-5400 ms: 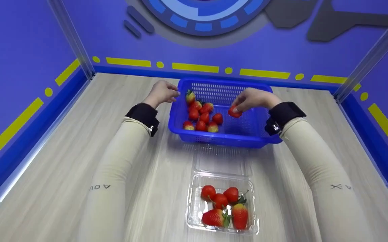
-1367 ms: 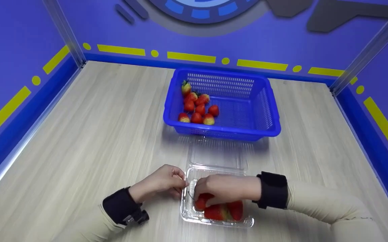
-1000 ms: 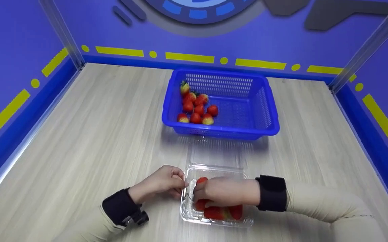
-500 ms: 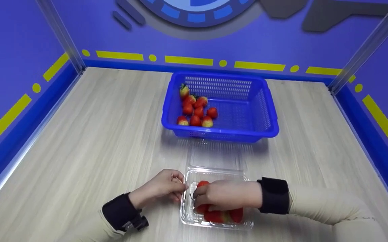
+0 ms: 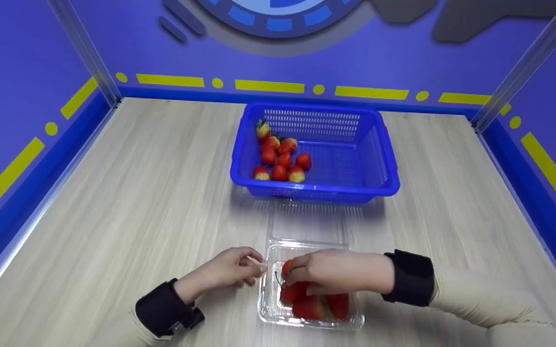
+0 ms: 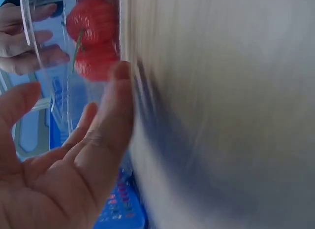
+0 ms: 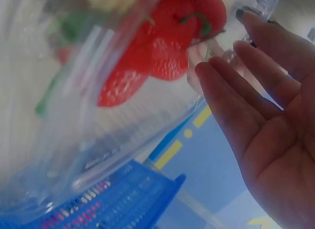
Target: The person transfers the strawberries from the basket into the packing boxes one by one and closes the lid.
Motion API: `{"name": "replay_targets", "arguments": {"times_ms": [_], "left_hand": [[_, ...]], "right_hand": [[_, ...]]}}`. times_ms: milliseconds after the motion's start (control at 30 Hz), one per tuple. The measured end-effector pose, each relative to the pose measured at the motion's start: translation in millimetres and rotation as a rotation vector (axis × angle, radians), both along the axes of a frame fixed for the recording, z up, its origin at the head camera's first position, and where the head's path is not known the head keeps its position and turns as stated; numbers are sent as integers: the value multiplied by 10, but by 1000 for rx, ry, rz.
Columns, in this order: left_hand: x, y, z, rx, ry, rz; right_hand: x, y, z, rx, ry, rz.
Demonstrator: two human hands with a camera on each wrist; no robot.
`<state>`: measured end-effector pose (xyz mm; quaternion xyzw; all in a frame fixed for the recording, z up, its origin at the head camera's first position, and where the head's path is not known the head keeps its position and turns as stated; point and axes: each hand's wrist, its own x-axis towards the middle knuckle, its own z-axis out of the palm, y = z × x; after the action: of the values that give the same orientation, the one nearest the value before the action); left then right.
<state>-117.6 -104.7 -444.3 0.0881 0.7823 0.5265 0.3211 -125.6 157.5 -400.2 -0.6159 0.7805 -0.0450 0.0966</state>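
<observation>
A clear plastic clamshell box [image 5: 262, 302] holds several red strawberries [image 5: 309, 307], the near ones lying on their sides. My right hand [image 5: 345, 271] is over them, covering some from the head camera. The right wrist view shows this right hand [image 7: 275, 125] with fingers spread and nothing between them, just beside the strawberries [image 7: 165, 51]. At the box's left rim is my left hand [image 5: 227, 268], thumb and fingers apart. In the left wrist view, the left hand [image 6: 78, 170] has its fingertips close to the box wall, strawberries [image 6: 93, 32] showing through the plastic.
Behind the box its transparent lid [image 5: 307, 226] lies folded back on the wooden table [image 5: 162, 193]. A blue slotted basket [image 5: 324, 188] stands farther back, with several strawberries [image 5: 279, 172] grouped at its left side. Blue panels [image 5: 307, 62] enclose the table.
My right hand brought a strawberry from the basket into the box and let go of it. It has since shifted slightly right, fingers loosened. My left hand moved from the basket to the box's left edge.
</observation>
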Motion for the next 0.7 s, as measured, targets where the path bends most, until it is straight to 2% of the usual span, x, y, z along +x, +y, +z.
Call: {"name": "replay_targets", "arguments": {"times_ms": [100, 167, 267, 367, 567, 700], "left_hand": [[-32, -87, 61, -37, 63, -5], [-52, -145, 123, -50, 122, -35], [-66, -228, 255, -64, 219, -101], [-88, -296, 445, -77, 305, -135], [-192, -350, 861, -116, 482, -102], [-316, -317, 1092, -117, 559, -54]], "right_hand": [[-24, 40, 27, -9, -24, -34], [-32, 68, 55, -22, -45, -50], [-36, 110, 111, -50, -81, -67], [-60, 149, 183, -110, -93, -87], [-183, 243, 354, -332, -12, -136], [-312, 301, 496, -434, 48, -177]]}}
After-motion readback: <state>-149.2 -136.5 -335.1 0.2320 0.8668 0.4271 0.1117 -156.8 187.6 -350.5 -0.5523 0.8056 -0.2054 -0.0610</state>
